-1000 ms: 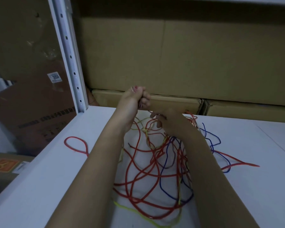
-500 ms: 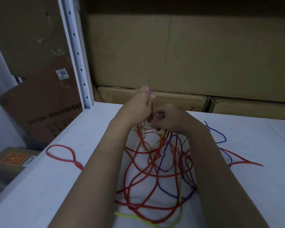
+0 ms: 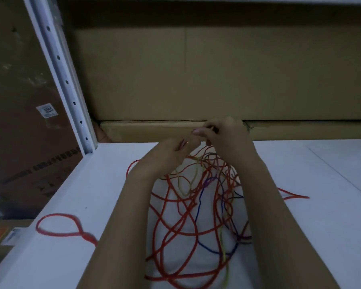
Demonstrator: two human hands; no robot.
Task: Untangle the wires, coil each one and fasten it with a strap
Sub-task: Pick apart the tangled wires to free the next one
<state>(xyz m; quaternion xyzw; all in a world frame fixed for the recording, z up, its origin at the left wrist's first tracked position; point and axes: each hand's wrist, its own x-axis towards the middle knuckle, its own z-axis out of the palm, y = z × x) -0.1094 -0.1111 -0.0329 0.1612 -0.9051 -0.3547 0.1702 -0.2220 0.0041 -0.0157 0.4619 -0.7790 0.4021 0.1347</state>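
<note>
The tangled red, blue and yellow wires (image 3: 198, 205) lie uncoiled on the white tabletop (image 3: 92, 195); left hand (image 3: 175, 149) and right hand (image 3: 227, 134) pinch red strands; untangling seems underway; next, tease one wire free.

I see a white shelf surface (image 3: 75, 205) with a perforated white upright post (image 3: 66, 82) at its left rear corner. Behind it a large cardboard box (image 3: 217, 74) sits on flatter cartons (image 3: 150, 130). Left of the post leans a brown box bearing a white label (image 3: 47, 110).

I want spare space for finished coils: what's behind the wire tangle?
Behind the wire tangle: both hands, bare white shelf, then stacked cardboard boxes. Nothing beyond them shows.
</note>
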